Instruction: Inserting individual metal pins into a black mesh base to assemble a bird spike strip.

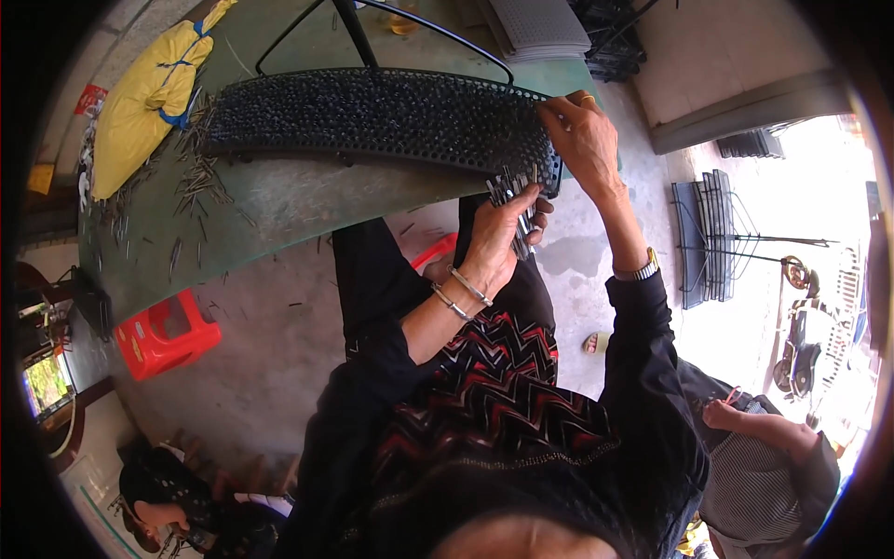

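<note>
On a green table stands a long, curved black panel full of small round holes, with a black metal frame behind it. My left hand, below the panel's right end, is closed around a bundle of thin dark sticks, some with shiny sides. My right hand is at the panel's right end, thumb and fingers pinched together against its surface. Whatever is between those fingertips is too small to make out. Loose sticks of the same kind lie scattered on the table to the panel's left.
A yellow sack tied with blue rests at the table's left. Grey perforated sheets are stacked at the back right. Below the table edge is a red plastic stool. Black racks stand on the right; other people sit at both lower sides.
</note>
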`<state>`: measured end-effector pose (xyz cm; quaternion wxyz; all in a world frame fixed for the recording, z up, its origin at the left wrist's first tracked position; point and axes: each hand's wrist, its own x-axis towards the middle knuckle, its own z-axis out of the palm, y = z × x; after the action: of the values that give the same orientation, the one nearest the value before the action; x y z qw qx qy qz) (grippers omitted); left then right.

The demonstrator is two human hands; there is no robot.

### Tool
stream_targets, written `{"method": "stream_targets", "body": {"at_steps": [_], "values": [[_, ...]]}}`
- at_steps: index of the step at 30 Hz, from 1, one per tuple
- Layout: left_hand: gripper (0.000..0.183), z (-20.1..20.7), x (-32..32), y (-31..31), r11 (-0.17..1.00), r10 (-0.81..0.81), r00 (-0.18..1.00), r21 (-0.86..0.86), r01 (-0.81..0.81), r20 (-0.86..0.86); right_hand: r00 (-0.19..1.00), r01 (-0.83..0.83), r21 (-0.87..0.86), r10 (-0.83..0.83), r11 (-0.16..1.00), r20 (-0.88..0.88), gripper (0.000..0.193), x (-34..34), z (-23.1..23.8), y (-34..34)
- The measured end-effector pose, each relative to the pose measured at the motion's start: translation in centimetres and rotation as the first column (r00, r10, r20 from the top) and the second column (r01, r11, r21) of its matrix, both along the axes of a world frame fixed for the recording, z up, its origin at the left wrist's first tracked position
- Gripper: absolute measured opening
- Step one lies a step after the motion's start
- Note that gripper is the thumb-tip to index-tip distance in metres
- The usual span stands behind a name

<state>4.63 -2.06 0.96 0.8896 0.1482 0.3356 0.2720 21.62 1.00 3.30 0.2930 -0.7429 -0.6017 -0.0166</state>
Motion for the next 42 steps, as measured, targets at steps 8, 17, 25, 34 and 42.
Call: {"method": "stream_targets", "body": {"at_steps": [8, 17, 25, 34, 42], "values": [[0.013, 0.6, -0.5, 0.1, 0.998, -0.010, 1.000, 0.054, 0.012, -0.029, 0.873, -0.283, -0.269, 0.131, 0.921, -0.470, 0.025, -0.5, 2.4, -3.6], [0.022, 0.4, -0.1, 0.0, 0.999, -0.036, 0.993, -0.016, 0.034, -0.111, 0.852, 0.049, -0.057, -0.072, 0.997, -0.519, 0.011, -0.3, 3.3, -3.7], [0.021, 0.3, 0.5, 0.0, 0.997, -0.069, 0.997, 0.027, 0.069, -0.030, 0.987, 0.113, 0.262, -0.078, 0.959, -0.141, 0.011, 1.8, -0.4, -0.7], [0.017, 0.7, 0.3, -0.1, 0.999, -0.028, 0.999, 0.028, 0.027, 0.039, 0.985, 0.096, 0.193, -0.066, 0.977, -0.157, 0.011, 1.3, 0.1, -0.9], [0.016, 0.3, 0.6, -0.4, 0.999, -0.027, 0.999, 0.033, 0.028, -0.029, 0.990, 0.024, 0.051, -0.016, 0.998, -0.143, 0.015, 1.7, -0.9, -0.8]]}}
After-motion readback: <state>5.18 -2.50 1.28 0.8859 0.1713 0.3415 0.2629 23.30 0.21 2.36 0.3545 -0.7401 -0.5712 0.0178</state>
